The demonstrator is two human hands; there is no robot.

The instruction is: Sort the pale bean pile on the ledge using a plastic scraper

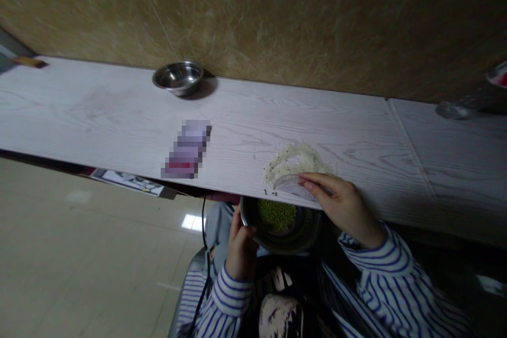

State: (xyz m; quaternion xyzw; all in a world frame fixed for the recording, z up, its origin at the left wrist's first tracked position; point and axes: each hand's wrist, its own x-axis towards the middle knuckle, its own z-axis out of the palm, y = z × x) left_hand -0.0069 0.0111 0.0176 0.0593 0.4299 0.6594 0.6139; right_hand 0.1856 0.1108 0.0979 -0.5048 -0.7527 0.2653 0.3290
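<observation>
My left hand [241, 243] grips the rim of a metal bowl [304, 240] held just below the table's front edge. Green beans that look like mung beans [277, 215] lie inside it. Between the thumb and fingers of my right hand [343, 198] is a thin, clear, round-edged plastic sheet [295, 186], resting on or just over the tabletop. White rice grains [303, 153] with some dark specks spread in a ring beyond the sheet. A few beans [270, 191] sit at the table edge above the bowl.
On the pale wood-grain table [237, 100], a second metal bowl [178, 78] stands near the wall. A pixelated phone-like object [187, 149] lies left of the rice. At the far right is a clear plastic container [455, 110]. A dark cable [203, 222] hangs beside my leg.
</observation>
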